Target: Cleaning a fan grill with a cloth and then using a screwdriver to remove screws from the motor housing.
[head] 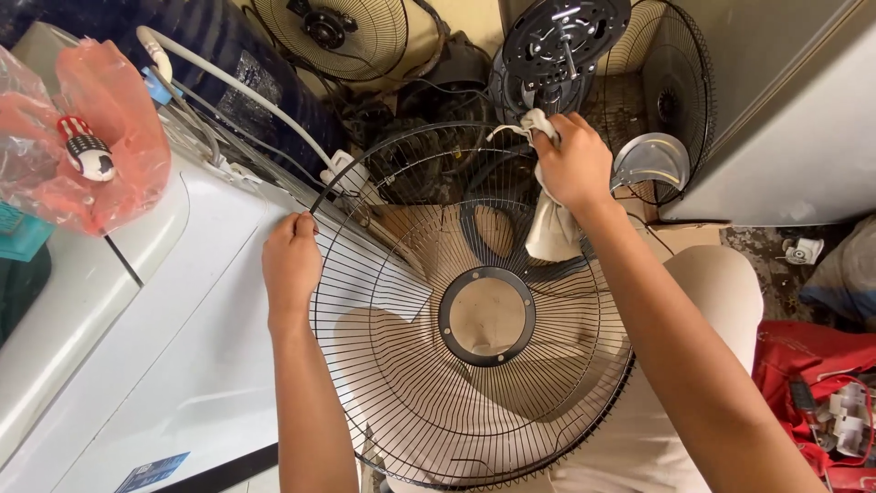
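Fan grille (474,365): laid across the lap, right of the appliance lid (164,338).
Left hand (292,260): closed on the grille's left rim.
Right hand (573,164): at the grille's far rim, a cloth (552,228) gripped in it.
Fan motor housing (561,41): behind the right hand.
Plastic bag (91,146): on the lid, far left.

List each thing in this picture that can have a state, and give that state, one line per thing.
Fan guard: off its fan, resting on the lap, gripped at the rim.
Left hand: closed on the guard's rim.
Right hand: closed on a cloth.
Cloth: crumpled, hanging against the guard's wires.
Fan motor unit: without guard or blades, shaft bare.
Pink plastic bag: crumpled, on the white appliance.
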